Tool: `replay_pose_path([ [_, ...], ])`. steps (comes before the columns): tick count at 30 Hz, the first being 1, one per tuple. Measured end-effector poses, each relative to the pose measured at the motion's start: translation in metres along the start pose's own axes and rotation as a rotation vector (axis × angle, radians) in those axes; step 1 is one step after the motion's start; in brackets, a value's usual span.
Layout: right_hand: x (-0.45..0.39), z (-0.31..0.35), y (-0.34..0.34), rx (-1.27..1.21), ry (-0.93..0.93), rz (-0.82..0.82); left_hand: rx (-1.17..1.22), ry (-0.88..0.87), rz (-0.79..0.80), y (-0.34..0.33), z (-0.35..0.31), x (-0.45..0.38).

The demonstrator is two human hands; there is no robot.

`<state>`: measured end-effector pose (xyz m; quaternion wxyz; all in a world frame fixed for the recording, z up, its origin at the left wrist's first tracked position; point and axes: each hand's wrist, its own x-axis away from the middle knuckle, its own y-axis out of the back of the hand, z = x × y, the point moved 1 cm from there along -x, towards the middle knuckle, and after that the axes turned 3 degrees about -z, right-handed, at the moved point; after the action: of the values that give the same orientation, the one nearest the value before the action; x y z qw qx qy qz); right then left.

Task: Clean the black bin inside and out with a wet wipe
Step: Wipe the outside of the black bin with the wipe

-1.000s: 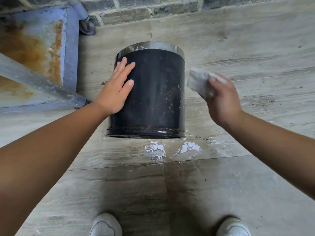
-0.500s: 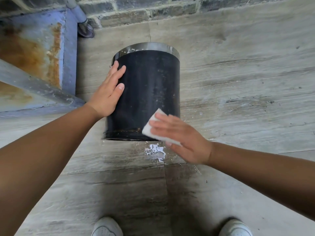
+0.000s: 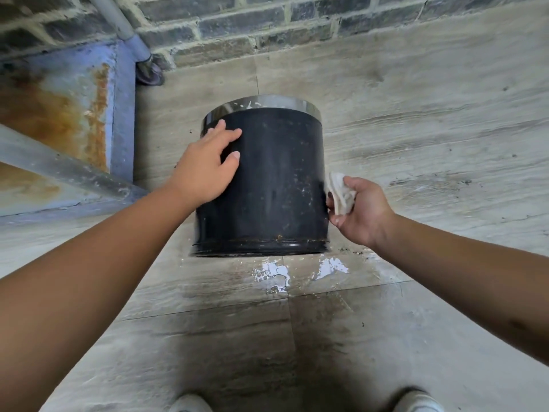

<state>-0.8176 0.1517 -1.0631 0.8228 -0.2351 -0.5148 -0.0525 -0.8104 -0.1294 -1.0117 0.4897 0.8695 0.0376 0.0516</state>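
Observation:
The black bin (image 3: 276, 185) lies on its side on the tiled floor, its silver-rimmed end pointing away from me toward the wall. My left hand (image 3: 208, 168) rests flat on the bin's upper left side, fingers spread. My right hand (image 3: 361, 211) clutches a crumpled white wet wipe (image 3: 340, 196) and holds it against the bin's right side, about halfway along. White specks mark the bin's black surface. The inside of the bin is hidden.
A wet puddle (image 3: 276, 273) shines on the floor just in front of the bin. A rusty blue metal frame (image 3: 89, 120) stands at the left, with a grey pipe (image 3: 124, 28) running up the brick wall (image 3: 267, 22). My white shoes (image 3: 190, 404) show at the bottom edge.
My right hand has moved the wipe from the bin's lower front edge to its right side. The left hand shifted slightly further along the bin, toward its silver rim.

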Motion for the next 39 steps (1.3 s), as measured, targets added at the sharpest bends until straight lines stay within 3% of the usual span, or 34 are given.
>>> replay_pose_path([
  [3,-0.007,0.003,0.006,-0.034,-0.006,0.059,-0.225,0.013,-0.031,0.003,-0.044,-0.026],
  [6,-0.008,0.004,0.010,-0.064,-0.027,0.113,-0.453,-0.229,-0.003,-0.015,-0.096,-0.048],
  [8,-0.006,0.004,0.010,-0.078,-0.034,0.147,-0.527,-0.360,0.110,-0.037,-0.129,-0.064],
  [11,-0.001,0.005,0.011,-0.085,-0.034,0.175,-0.613,-0.232,0.369,-0.065,-0.154,-0.093],
  [14,0.002,0.009,0.015,-0.092,-0.053,0.197,-0.761,-0.055,0.497,-0.072,-0.152,-0.118],
  [17,0.004,0.015,0.026,-0.096,-0.040,0.205,-0.682,0.036,0.487,-0.058,-0.141,-0.125],
  [23,0.014,0.032,0.046,-0.103,0.038,0.199,-0.515,-0.087,0.339,0.006,-0.116,-0.104],
  [26,0.023,0.041,0.030,-0.129,0.111,0.214,-0.278,-0.046,0.280,0.033,-0.106,-0.094],
  [29,0.036,0.051,-0.002,-0.169,0.204,0.309,0.034,0.085,0.105,0.060,-0.097,-0.088],
  [32,0.049,0.056,-0.034,-0.177,0.256,0.417,0.157,0.186,-0.086,0.082,-0.086,-0.087],
  [39,0.065,0.036,-0.077,-0.118,0.197,0.562,0.270,0.243,-0.024,0.083,-0.084,-0.089],
])
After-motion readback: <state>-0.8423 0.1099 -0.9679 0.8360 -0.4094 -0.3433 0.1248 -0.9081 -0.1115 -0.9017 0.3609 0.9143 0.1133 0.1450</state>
